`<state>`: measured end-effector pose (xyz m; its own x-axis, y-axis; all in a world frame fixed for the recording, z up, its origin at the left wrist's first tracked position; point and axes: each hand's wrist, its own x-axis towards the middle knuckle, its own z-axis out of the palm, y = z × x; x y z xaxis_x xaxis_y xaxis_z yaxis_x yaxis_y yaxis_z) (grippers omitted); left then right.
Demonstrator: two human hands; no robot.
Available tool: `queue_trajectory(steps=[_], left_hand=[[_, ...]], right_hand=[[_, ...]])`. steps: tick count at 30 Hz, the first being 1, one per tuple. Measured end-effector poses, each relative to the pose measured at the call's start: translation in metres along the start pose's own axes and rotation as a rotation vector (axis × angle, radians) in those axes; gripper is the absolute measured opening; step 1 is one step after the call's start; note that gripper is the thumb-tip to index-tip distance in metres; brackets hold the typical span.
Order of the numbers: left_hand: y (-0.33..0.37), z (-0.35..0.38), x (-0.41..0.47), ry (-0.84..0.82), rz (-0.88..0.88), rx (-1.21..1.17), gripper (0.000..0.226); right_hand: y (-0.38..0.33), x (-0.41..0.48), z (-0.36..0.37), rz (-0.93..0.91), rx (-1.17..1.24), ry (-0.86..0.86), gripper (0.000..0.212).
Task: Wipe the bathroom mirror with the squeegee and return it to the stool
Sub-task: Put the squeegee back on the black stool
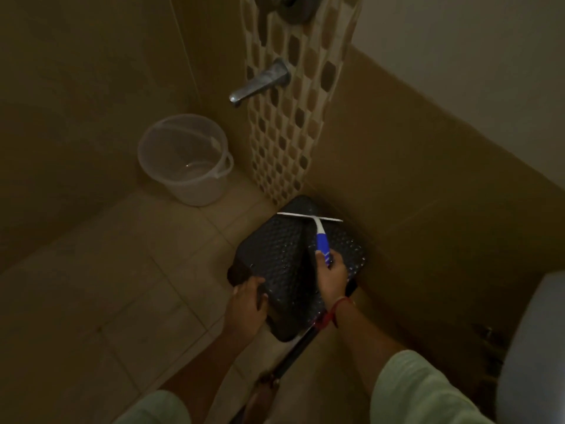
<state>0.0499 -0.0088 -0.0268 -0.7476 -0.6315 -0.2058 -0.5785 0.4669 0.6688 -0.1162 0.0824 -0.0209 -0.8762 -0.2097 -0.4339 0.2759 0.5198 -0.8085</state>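
A dark plastic stool with a bumpy top stands in the corner of the tiled bathroom floor. On its top lies a squeegee with a white blade and a blue and white handle. My right hand is closed around the lower end of that handle. My left hand grips the stool's near left edge. The mirror is out of view.
A clear plastic bucket stands on the floor at the back left, under a metal tap on the patterned wall strip. A white toilet fills the right edge. A dark rod lies on the floor below the stool.
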Motion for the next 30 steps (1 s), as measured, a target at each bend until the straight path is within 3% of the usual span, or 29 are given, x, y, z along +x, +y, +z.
queue_trajectory(steps=[3,10,16,30], left_hand=[[0.002,0.003,-0.001,0.003,-0.009,-0.023,0.028],[-0.012,0.007,-0.004,-0.006,-0.003,-0.011,0.03],[-0.023,0.019,-0.012,-0.068,-0.001,0.026,0.034],[-0.012,0.039,-0.005,-0.119,-0.079,-0.026,0.032]], right_hand=[[0.015,-0.003,-0.001,0.023,-0.108,-0.062,0.039],[0.034,-0.008,-0.001,0.034,-0.622,-0.109,0.038],[0.045,0.002,0.008,0.077,-0.587,-0.233,0.037],[0.051,0.001,0.008,0.116,-0.349,-0.159,0.042]])
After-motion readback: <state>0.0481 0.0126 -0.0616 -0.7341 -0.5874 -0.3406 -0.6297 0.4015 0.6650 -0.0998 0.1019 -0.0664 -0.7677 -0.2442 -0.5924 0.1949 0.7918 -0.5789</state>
